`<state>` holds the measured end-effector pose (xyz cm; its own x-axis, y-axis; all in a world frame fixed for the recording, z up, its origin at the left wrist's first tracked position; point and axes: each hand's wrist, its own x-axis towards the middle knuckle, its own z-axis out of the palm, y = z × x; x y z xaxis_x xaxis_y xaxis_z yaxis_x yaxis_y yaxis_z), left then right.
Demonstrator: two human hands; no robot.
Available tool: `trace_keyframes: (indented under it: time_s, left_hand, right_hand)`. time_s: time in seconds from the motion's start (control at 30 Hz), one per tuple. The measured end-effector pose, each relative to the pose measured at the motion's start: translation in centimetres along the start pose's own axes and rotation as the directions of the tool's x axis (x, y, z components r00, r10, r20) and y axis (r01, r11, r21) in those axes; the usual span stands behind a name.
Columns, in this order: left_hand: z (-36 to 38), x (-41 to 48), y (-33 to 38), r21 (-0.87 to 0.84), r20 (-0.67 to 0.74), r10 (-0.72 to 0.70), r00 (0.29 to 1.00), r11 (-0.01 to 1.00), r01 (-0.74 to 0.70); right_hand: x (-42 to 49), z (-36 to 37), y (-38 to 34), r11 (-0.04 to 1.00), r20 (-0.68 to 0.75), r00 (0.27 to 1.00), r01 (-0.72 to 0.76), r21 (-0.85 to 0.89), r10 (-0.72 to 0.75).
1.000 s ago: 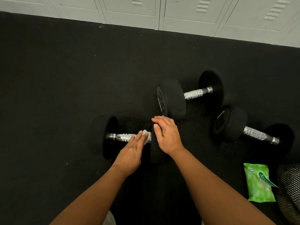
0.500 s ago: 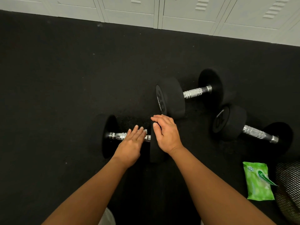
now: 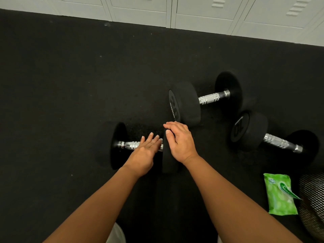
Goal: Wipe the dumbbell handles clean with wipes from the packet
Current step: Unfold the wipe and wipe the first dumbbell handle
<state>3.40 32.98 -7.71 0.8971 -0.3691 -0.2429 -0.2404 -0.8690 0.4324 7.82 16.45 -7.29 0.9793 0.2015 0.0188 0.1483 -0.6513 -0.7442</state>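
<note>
Three black dumbbells with chrome handles lie on the dark floor. On the nearest dumbbell (image 3: 128, 145), my left hand (image 3: 143, 153) lies flat across the handle with its fingers straight, pressing down. No wipe shows beneath it. My right hand (image 3: 180, 141) rests on top of that dumbbell's right head (image 3: 169, 163), fingers relaxed over the rim. The second dumbbell (image 3: 209, 98) lies behind my right hand and the third dumbbell (image 3: 278, 142) to the right. The green wipes packet (image 3: 278, 197) lies on the floor at the lower right, its flap lifted.
A black mesh bin (image 3: 313, 204) stands at the right edge beside the packet. White lockers (image 3: 210, 13) line the far side of the floor. Dark rubber floor (image 3: 61, 93) spreads out to the left.
The white wipe that showed under my left fingers a second ago is now hidden by the hand, which has slid a little left along the handle. My right hand has stayed on the head.
</note>
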Motion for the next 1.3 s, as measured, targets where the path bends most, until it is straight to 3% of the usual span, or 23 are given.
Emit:
trace_keyframes:
  time_s: [0.23,0.43,0.53,0.67,0.87,1.0,1.3]
  left_hand:
    - [0.0,-0.6,-0.8,-0.016,0.03,0.089,0.996,0.996,-0.088]
    - [-0.7,0.5,-1.0,0.062,0.067,0.009,0.998,0.998,-0.013]
    - [-0.5,0.5,-0.5,0.111,0.09,0.032,0.995,0.993,-0.042]
    - [-0.5,-0.4,-1.6,0.03,0.06,0.073,0.996,0.997,-0.075]
    - [0.0,0.5,0.4,-0.01,0.031,-0.006,0.999,1.0,0.006]
    - [-0.2,-0.6,0.5,-0.157,-0.07,-0.051,0.996,0.987,0.039]
    - [-0.6,0.6,0.6,-0.178,0.017,-0.039,0.999,0.983,0.041]
  right_hand:
    - [0.0,0.0,-0.1,1.0,-0.005,1.0,0.005,0.009,-0.005]
    - [0.0,-0.1,-0.2,1.0,0.003,1.0,0.003,0.004,-0.003]
    - [0.2,-0.2,-0.3,1.0,0.001,1.0,0.002,0.001,-0.002]
    - [-0.1,-0.1,-0.2,1.0,0.009,1.0,0.004,-0.006,-0.004]
    - [0.0,-0.2,-0.3,1.0,0.011,1.0,-0.002,-0.011,0.002]
    - [0.0,-0.2,-0.3,1.0,0.011,1.0,-0.008,0.005,0.008]
    - [-1.8,-0.3,-0.7,0.998,0.016,1.0,0.013,-0.059,-0.012]
